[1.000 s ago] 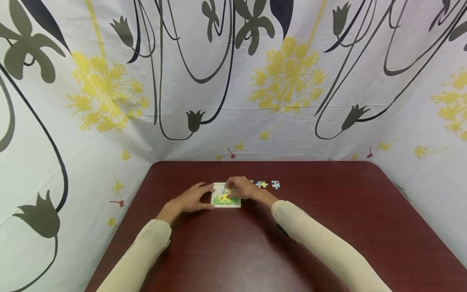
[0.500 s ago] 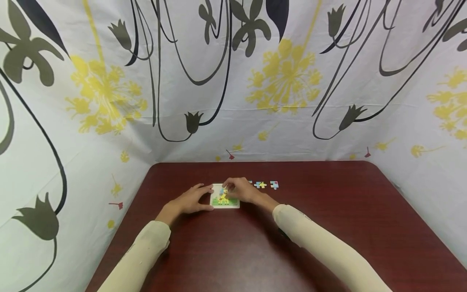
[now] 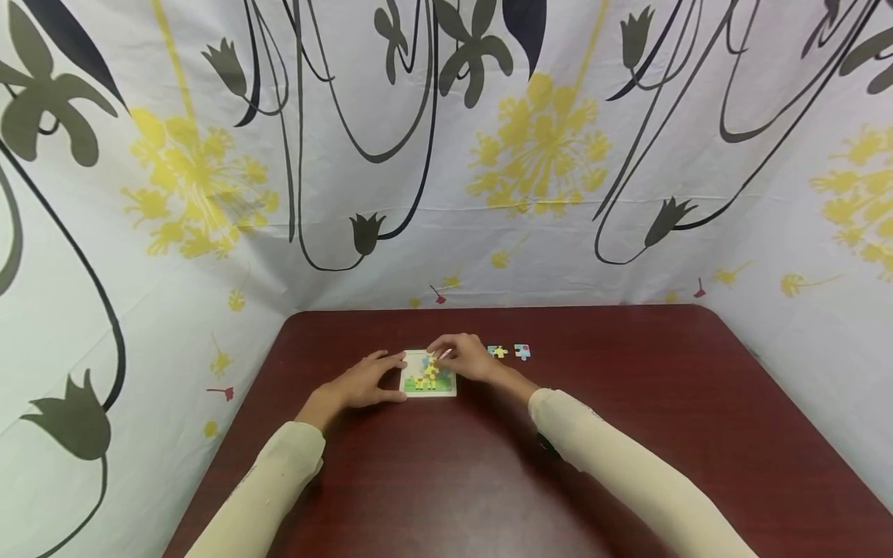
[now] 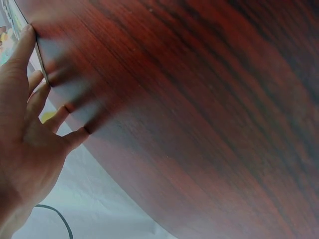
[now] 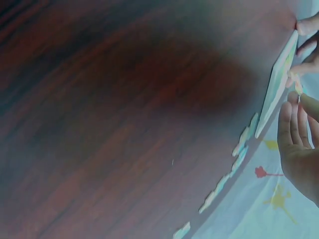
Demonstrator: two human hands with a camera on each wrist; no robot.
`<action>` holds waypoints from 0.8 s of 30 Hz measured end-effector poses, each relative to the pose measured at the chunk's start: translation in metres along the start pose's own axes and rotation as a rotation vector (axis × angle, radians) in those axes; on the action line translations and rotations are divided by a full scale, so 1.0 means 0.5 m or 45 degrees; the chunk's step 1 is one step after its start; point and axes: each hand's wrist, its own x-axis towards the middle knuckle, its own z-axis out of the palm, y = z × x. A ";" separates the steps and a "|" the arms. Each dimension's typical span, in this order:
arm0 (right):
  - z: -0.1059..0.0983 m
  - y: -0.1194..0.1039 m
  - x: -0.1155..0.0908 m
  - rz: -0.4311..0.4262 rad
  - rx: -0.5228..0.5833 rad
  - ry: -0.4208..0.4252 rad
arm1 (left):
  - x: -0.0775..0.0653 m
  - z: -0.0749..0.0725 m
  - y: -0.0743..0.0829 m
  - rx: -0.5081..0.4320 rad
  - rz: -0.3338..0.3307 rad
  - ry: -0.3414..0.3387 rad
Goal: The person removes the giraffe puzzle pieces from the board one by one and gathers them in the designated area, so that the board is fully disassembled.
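In the head view a small white-rimmed puzzle board point(image 3: 428, 394) lies flat near the table's far edge, its picture green and yellow at the bottom. Along the board's left edge rests my left hand point(image 3: 366, 381), thumb and fingers spread. In the left wrist view, the thumb tip of my left hand point(image 4: 27, 117) meets the board edge point(image 4: 42, 64). My right hand point(image 3: 466, 358) is over the board's upper right corner. A small puzzle piece point(image 5: 298, 83) is pinched between its thumb and fingers, tilted above the board point(image 5: 273, 94) in the right wrist view.
Two loose puzzle pieces, one yellow and blue point(image 3: 498, 351) and one blue with red point(image 3: 522, 352), lie right of the board. More pieces point(image 5: 217, 191) line the table edge in the right wrist view. A patterned cloth point(image 3: 446, 256) hangs behind the dark red table point(image 3: 446, 480).
My right hand has shifted from the middle of the board toward its upper right, uncovering more of the picture. My left hand stays at the left edge.
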 end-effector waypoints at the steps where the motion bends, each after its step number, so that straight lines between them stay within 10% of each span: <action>1: -0.007 -0.001 -0.003 0.012 0.004 0.002 | 0.001 0.000 0.001 0.000 -0.006 0.001; 24: -0.135 0.040 -0.094 0.170 -0.055 0.032 | -0.002 0.002 0.001 0.007 0.008 0.010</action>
